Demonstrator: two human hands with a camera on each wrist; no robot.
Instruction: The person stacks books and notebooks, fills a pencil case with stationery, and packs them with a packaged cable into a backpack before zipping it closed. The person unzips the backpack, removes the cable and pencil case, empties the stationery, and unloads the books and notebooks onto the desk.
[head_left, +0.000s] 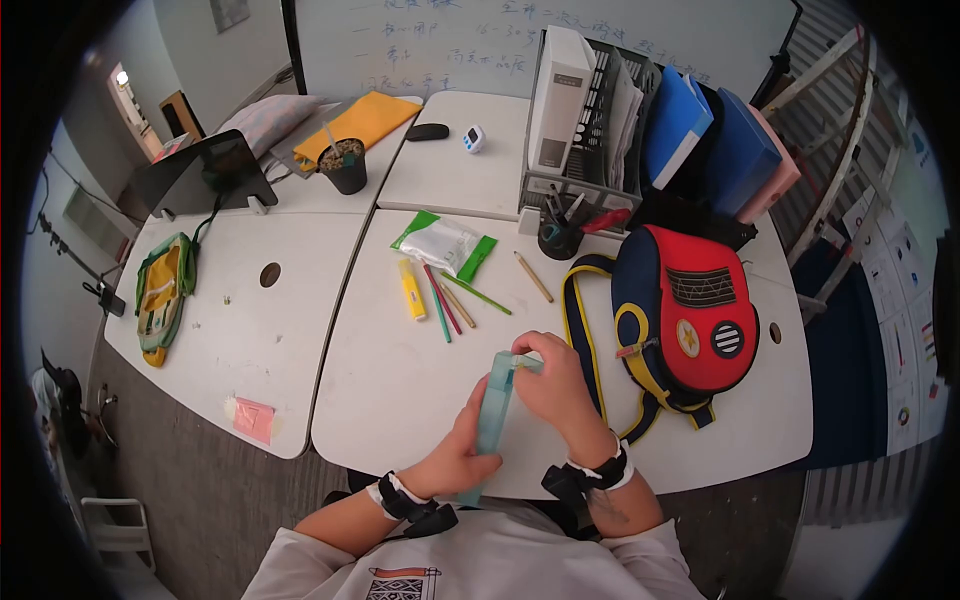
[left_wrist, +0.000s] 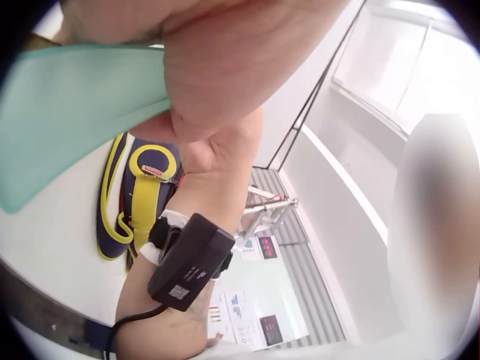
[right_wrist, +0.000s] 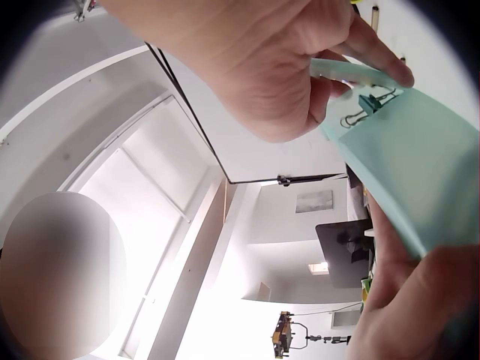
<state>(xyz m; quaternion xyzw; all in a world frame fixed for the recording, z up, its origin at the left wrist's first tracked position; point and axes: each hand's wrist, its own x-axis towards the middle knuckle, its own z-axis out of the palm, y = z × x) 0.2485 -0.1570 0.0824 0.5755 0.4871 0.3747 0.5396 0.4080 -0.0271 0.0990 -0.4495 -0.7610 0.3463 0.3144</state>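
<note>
A pale teal, translucent case stands above the table's front edge. My left hand grips its side, the thumb toward me. At its far end my right hand pinches a teal flap or lid with curled fingers. In the right wrist view the case has an opening under the right hand, and a dark binder clip with wire handles shows there. The left wrist view shows the case against the left hand; part of it is hidden by that hand.
A red and navy backpack lies at right. Beyond the hands are pencils, a yellow tube, a green-white packet and a pen holder. File racks stand behind; a small green bag lies far left.
</note>
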